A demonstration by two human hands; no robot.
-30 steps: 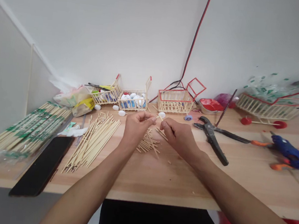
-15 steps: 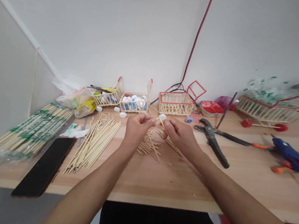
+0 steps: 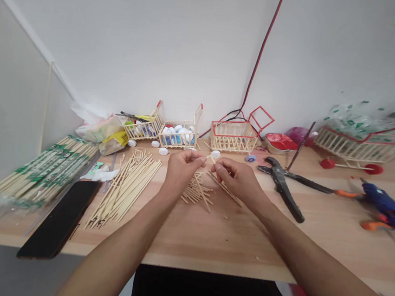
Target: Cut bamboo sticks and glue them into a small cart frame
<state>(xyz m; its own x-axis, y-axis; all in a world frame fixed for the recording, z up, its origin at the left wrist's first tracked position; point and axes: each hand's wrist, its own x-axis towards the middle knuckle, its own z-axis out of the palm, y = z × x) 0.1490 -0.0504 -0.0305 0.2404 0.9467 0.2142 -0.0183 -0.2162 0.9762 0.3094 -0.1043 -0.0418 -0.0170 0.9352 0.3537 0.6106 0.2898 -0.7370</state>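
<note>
My left hand [image 3: 181, 169] hovers over the middle of the wooden table [image 3: 209, 235], its fingers pinched on a short wooden stick [image 3: 212, 159] that points up to the right. My right hand [image 3: 237, 178] is close beside it, fingers curled and closed around a few short sticks [image 3: 226, 189] that jut out toward the table. Under both hands lies a small heap of cut sticks [image 3: 195, 193]. A white bottle cap [image 3: 215, 154] rests just beyond my fingertips.
Long bamboo skewers [image 3: 127, 185] and packed chopsticks [image 3: 43, 171] lie left, beside a black phone [image 3: 59, 218] at the edge. Stick baskets [image 3: 233, 135] line the wall. Black cutters [image 3: 284, 186], a blue glue gun [image 3: 386, 210] and a red-wheeled cart [image 3: 358, 147] sit right.
Both hands stayed together over the stick heap; my right hand dropped slightly and turned, so its sticks now jut down to the right. The view shifted a little.
</note>
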